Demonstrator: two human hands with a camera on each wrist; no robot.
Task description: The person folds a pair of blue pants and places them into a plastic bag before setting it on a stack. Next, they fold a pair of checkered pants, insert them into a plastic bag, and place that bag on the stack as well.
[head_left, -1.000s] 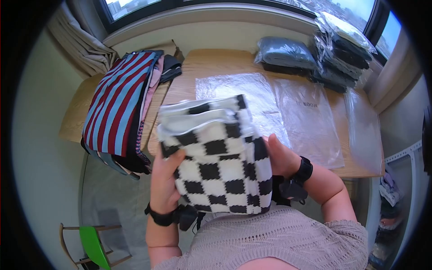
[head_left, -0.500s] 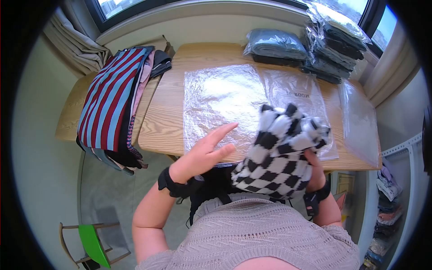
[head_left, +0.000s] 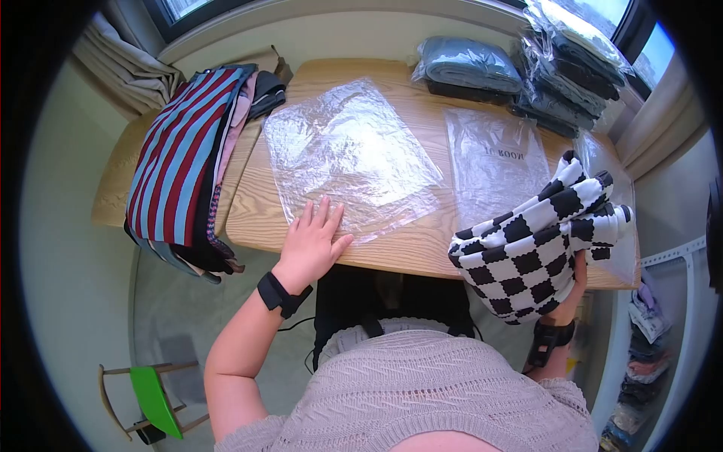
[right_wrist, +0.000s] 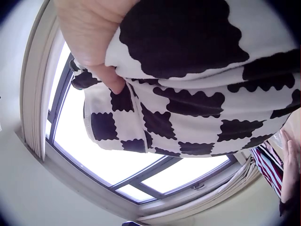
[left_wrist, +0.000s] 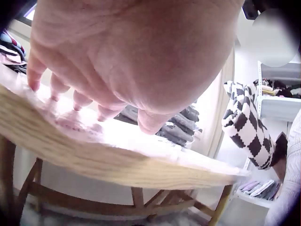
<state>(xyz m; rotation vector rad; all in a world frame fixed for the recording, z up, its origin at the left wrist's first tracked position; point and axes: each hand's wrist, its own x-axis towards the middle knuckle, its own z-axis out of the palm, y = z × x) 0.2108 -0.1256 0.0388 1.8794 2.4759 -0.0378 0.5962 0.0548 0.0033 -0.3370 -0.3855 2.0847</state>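
Note:
My left hand (head_left: 310, 245) lies with spread, straight fingers on the near edge of a clear plastic bag (head_left: 350, 154), which rests at a slant on the wooden table. In the left wrist view its fingertips touch the plastic close behind the table edge. My right hand (head_left: 571, 297) grips a folded black-and-white checkered garment (head_left: 520, 264), held up over the table's front right. The right wrist view shows the thumb (right_wrist: 113, 80) hooked into a fold of the cloth. Most of the other fingers are hidden by the fabric.
A printed clear bag (head_left: 497, 162) lies right of the first one. Bagged folded clothes (head_left: 471, 64) and a taller stack (head_left: 568, 75) stand at the back right. Striped knitwear (head_left: 188, 151) is piled on the left. A green chair (head_left: 156, 399) stands on the floor; shelves (head_left: 655, 331) are at right.
Both hands held the garment at first. My left hand let go and moved onto the plastic bag, which has turned and shifted left. The right hand carried the garment to the right.

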